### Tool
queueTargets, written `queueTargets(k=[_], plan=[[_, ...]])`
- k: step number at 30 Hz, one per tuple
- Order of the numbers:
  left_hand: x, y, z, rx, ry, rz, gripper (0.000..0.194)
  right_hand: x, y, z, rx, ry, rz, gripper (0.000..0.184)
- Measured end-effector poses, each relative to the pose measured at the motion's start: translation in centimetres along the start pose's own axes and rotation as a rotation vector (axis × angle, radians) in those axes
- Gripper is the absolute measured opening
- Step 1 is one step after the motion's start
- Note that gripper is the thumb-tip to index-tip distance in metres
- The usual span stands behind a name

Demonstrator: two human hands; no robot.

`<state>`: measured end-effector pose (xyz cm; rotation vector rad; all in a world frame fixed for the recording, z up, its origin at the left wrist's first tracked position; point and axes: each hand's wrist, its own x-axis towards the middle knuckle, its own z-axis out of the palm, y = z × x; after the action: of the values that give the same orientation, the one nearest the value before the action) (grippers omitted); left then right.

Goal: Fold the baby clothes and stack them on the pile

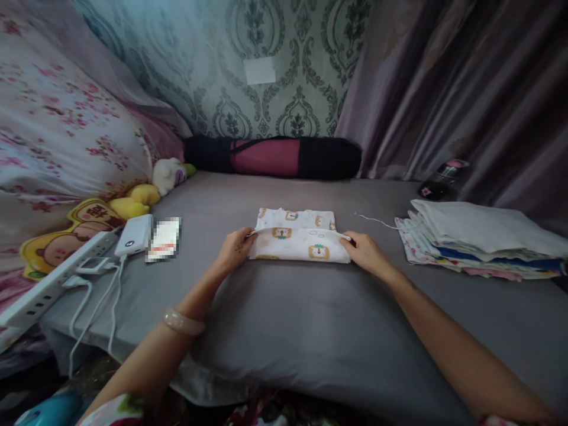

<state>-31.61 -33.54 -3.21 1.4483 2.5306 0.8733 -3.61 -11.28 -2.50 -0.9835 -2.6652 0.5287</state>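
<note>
A white cloth (297, 244) printed with tan lion faces lies partly folded on the grey bed sheet (284, 313) in front of me. Its near part is lifted and folded over toward the far part, which shows as a narrower strip behind. My left hand (237, 247) pinches the left end of the fold's upper edge. At the right end of that same edge, my right hand (361, 249) holds the corner between thumb and fingers. Some of the fingertips on both hands are hidden behind the cloth.
Folded cloths (483, 236) are stacked at the right, near a dark bottle (444, 177). On the left are a power strip (62, 278), a white power bank (134, 235) with cables and several plush toys (128, 206). A long black-and-maroon bag (270, 157) lies along the wall.
</note>
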Motion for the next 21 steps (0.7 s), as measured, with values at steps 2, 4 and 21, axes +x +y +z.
queueTargets(k=[2, 4, 21], plan=[[0.9, 0.1, 0.8, 0.019, 0.043, -0.007, 0.029, 0.9, -0.1, 0.6, -0.085, 0.045, 0.063, 0.032], [1.7, 0.2, 1.4, 0.048, 0.091, -0.007, 0.027, 1.6, -0.4, 1.0, -0.155, 0.069, 0.117, 0.033], [7.0, 1.2, 3.5, 0.238, 0.107, -0.108, 0.022, 6.4, -1.3, 2.6, -0.176, 0.145, 0.254, 0.037]])
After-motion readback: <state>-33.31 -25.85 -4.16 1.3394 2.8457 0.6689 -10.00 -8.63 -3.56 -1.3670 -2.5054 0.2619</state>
